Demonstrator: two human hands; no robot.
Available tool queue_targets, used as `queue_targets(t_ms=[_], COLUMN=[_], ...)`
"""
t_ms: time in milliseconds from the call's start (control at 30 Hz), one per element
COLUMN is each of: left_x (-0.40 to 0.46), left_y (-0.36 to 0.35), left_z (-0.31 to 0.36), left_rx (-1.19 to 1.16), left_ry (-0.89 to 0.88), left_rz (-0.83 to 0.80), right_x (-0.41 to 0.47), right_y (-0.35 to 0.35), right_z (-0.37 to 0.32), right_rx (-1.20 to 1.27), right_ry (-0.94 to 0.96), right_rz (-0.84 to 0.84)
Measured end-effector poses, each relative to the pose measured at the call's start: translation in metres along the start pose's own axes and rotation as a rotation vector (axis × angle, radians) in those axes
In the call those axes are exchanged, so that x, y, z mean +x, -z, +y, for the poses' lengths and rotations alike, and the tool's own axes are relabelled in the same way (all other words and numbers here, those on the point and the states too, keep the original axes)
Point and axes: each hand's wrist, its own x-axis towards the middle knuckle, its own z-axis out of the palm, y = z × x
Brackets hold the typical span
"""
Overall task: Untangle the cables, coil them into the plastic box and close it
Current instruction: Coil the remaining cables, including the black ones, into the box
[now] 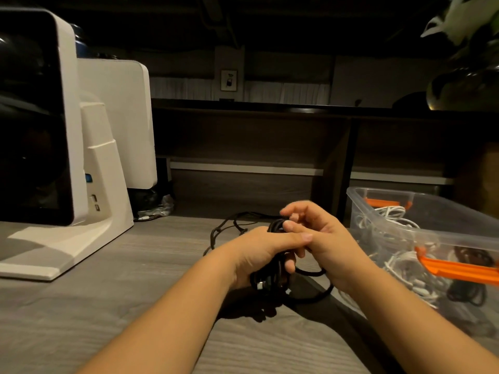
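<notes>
Our two arms reach out over the gray table (108,292), and both hands meet in the middle of it. Our left hand (259,255) is curled tight around a bundle of black cable (272,276), and we can see a small silver plug poking out at the bottom of the bundle. Our right hand (321,238) pinches a strand at the top of the bundle with its fingertips.

More of the black cable trails away on the table behind the bundle, in loose loops that look knotted. One loop hangs down just under our right hand.

To the right of the bundle sits the clear plastic box (378,195). It is open and has orange clips. White cables (399,263) and a small dark coil already lie inside it.

We think the cable is light, soft and bendy, so it will flop and spring open if we let go. It seems best to keep hold of the bundle in the middle and guide the loose strand with our fingertips.
</notes>
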Motion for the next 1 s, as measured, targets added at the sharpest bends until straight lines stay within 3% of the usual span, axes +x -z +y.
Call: queue_targets(t_ms=[100,233,333,433,567,667,767,833,900,1000], left_x=[0.002,0.007,0.008,0.008,0.011,0.013,0.009,0.004,0.002,-0.002], left_y=[-0.009,-0.015,-0.017,-0.013,-0.004,0.000,0.007,0.008,0.010,0.022], left_z=[0.002,0.004,0.001,0.004,0.006,0.004,0.009,0.014,0.017,0.019], left_rx=[-0.061,0.011,0.050,-0.113,-0.109,-0.018,-0.422,-0.700,-0.894,-0.984], left_ry=[-0.062,-0.158,-0.219,-0.289,-0.365,-0.413,-0.293,-0.266,-0.290,-0.325], left_rz=[0.026,0.164,0.252,0.437,0.763,0.914,0.717,0.548,0.524,0.644], right_x=[-0.001,0.005,0.008,0.006,0.006,0.009,0.009,0.007,0.005,0.005], right_y=[-0.009,-0.023,-0.022,-0.019,-0.021,-0.019,-0.011,-0.008,-0.008,-0.006], right_z=[0.000,-0.002,0.004,0.005,0.009,0.011,0.013,0.014,0.013,0.013], right_rx=[0.187,0.276,0.274,0.499,0.271,0.074,-0.076,-0.125,-0.190,-0.253], right_ry=[-0.160,-0.417,-0.402,-0.325,-0.275,-0.215,-0.222,-0.316,-0.429,-0.479], right_rz=[-0.020,0.135,0.133,0.071,0.061,0.180,0.217,0.117,-0.033,-0.122])
